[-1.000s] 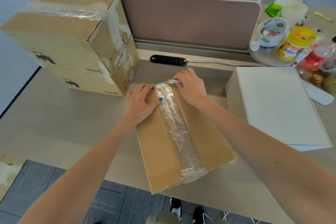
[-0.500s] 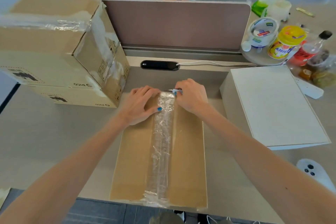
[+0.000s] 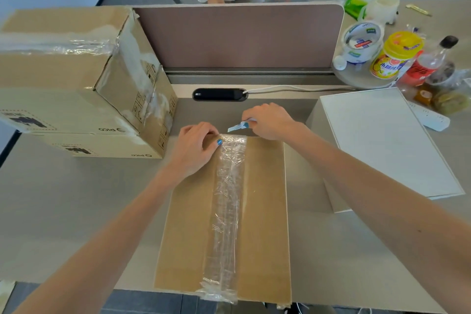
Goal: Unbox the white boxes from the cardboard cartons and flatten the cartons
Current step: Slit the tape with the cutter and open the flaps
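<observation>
Desk (image 3: 63, 199) surface fills most of the frame and serves as the workbench. Two stacked cartons (image 3: 58, 71) sit at upper left, taped shut and seemingly parked out of the way until their turn. One carton (image 3: 265, 211) lies flat at centre, its near edge overhanging the desk, turned so its seam runs straight away from the person. A white box (image 3: 387, 140) rests at right, already out and set aside.

Clear tape (image 3: 226, 199) covers that seam end to end. The left hand (image 3: 196, 150) curls over the carton's far edge beside the tape, probably to brace it. The right hand (image 3: 270, 121) pinches a small cutter (image 3: 238, 127), its tip just beyond the tape's far end, likely ready to slit towards the body.
</observation>
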### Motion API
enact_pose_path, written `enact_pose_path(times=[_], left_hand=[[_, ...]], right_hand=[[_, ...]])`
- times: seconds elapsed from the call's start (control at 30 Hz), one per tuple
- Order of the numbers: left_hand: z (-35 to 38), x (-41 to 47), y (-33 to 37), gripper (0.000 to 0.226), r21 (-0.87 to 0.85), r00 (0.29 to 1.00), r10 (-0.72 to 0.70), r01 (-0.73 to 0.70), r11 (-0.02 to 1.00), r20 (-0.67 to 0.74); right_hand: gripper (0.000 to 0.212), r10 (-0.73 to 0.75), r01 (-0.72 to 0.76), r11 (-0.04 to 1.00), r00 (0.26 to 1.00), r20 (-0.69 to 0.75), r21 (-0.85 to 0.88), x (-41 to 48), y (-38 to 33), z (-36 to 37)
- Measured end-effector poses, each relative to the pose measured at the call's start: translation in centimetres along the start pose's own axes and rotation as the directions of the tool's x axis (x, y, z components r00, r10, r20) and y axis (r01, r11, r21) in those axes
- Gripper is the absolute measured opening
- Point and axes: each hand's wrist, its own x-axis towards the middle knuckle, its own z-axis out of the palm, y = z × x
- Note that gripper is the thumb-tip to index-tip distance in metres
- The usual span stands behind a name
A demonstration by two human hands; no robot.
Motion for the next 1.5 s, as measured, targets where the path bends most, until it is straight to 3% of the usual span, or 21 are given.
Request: enact_pose_path(times=[0.23,0.4,0.87,1.5], left_hand=[[0.1,0.6,0.2,0.014,-0.155,0.995,-0.095,0.096,0.983,0.018],[0.1,0.6,0.3,0.011,-0.154,0.989,-0.146,0.145,0.977,0.006],[-0.1,0.5,0.7,0.01,-0.181,0.979,-0.204,0.202,0.963,0.006],[-0.4,0.3,1.5,0.01,-0.193,0.974,-0.228,0.224,0.955,0.003]], right_hand=[[0.031,-0.034,0.031,0.999,0.995,0.092,0.033,0.8,0.1,0.0],[0.03,-0.065,0.057,0.996,0.991,0.113,0.071,1.2,0.2,0.1],[0.029,-0.28,0.284,0.956,0.958,0.055,-0.071,1.0,0.3,-1.2],[0.03,-0.245,0.249,0.965,0.968,0.063,-0.077,-0.6,2.0,-1.5]])
